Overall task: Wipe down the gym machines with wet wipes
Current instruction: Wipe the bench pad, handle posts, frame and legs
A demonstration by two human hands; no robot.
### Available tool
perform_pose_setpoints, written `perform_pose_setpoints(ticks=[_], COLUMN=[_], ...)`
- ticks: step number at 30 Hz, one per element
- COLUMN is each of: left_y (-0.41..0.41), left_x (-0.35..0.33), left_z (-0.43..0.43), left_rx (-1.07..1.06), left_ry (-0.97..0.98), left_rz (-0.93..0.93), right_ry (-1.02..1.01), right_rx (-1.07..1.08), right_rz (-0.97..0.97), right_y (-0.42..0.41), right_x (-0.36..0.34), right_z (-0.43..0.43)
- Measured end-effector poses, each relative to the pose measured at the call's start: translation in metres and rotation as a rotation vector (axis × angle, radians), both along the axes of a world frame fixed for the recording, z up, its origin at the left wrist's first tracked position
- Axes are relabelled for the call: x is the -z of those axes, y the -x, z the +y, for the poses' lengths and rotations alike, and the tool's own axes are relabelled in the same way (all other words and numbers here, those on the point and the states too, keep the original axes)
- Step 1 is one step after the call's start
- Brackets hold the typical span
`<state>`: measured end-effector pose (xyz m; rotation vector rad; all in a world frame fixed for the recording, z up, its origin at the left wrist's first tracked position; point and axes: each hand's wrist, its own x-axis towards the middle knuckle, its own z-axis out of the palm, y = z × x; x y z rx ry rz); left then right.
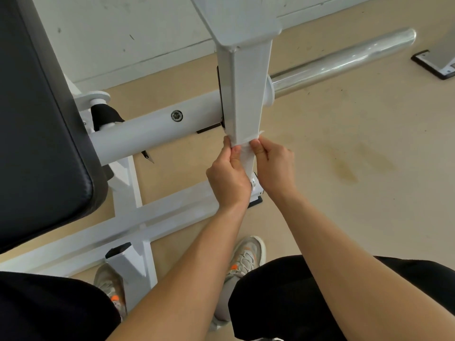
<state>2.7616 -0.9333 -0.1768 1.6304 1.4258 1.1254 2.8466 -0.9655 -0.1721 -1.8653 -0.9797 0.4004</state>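
Note:
A white square upright post of the gym machine runs down the middle of the view. A white wet wipe is wrapped around the post low down. My left hand pinches the wipe's left side with thumb and fingers. On the other side, my right hand pinches the wipe's right edge, thumb on the front face. Both hands are curled round the post from opposite sides.
A black padded seat fills the left. A white round crossbar meets the post, and a chrome weight peg sticks out to the right. White base rails lie on the beige floor near my shoes. Another machine's foot is far right.

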Motion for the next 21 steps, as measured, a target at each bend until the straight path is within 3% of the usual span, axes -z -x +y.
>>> perform_pose_setpoints(ticks=[3,9,16,21], left_y=[0.0,0.006,-0.006,-0.012], left_x=[-0.016,-0.016,-0.009,0.023], left_z=[0.003,0.001,0.006,0.001], left_rx=[-0.014,0.075,0.032,-0.015], left_ry=[-0.06,-0.111,-0.119,0.022], left_rz=[-0.04,-0.025,-0.032,0.042], right_ry=[-0.085,-0.074,-0.035,0.084], right_rx=[0.003,-0.117,-0.082,-0.08], right_rz=[-0.029,-0.011,-0.026,-0.022], right_y=[-0.001,-0.004,-0.005,-0.007], right_x=[-0.019,-0.021,-0.017,0.013], right_z=[0.002,-0.006,0.004,0.004])
